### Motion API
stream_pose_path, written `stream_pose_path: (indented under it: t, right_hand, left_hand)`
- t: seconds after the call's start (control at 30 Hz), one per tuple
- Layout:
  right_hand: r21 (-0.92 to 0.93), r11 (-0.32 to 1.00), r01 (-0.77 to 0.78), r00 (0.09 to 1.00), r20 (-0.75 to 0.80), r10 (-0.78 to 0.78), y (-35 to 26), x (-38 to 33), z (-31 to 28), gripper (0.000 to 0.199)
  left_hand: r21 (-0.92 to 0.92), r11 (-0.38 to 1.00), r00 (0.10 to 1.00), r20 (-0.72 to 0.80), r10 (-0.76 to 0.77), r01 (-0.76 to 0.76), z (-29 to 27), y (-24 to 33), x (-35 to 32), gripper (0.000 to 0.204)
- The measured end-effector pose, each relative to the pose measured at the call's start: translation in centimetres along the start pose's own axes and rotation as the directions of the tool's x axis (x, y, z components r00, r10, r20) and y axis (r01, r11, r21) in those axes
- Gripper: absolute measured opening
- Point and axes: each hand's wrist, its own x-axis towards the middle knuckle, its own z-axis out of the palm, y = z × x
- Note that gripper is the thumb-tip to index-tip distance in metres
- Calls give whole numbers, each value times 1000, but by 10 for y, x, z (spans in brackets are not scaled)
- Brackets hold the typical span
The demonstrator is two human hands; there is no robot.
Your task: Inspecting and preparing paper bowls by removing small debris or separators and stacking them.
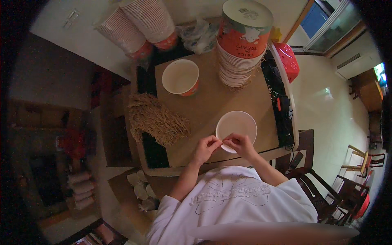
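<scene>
A white-lidded or white-mouthed round paper bucket (pixel 241 122) stands at the near edge of the table, in front of my body. My left hand (pixel 207 148) and my right hand (pixel 240 144) meet at its near left rim. Thumbs and fingertips of both are pinched together there. Whatever lies between the fingertips is too small to make out. Left of my hands is a loose bundle of tan twine cords (pixel 159 120). Farther off, an open paper bucket (pixel 181 77) with a white inside and an orange outer wall stands upright.
A tall stack of upside-down printed buckets (pixel 243 41), with cords hanging around it, rises at the far right. Plastic-wrapped bucket stacks (pixel 148 20) lean at the far left beside crumpled clear plastic (pixel 198 36). Brown cardboard (pixel 212 102) covers the tabletop. Dark chairs (pixel 314 188) stand to the right.
</scene>
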Motion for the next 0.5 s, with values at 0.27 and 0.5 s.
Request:
stream_pose_path:
  t: [0.27,0.5]
  right_hand:
    - [96,991,-95,995,46,91,7,2,-1,11]
    - [50,998,-41,999,4,41,13,11,3,10]
  left_hand:
    - [112,986,989,-68,130,-122,-3,-4,2,6]
    - [379,883,928,-133,348,-277,-1,-11,12,6]
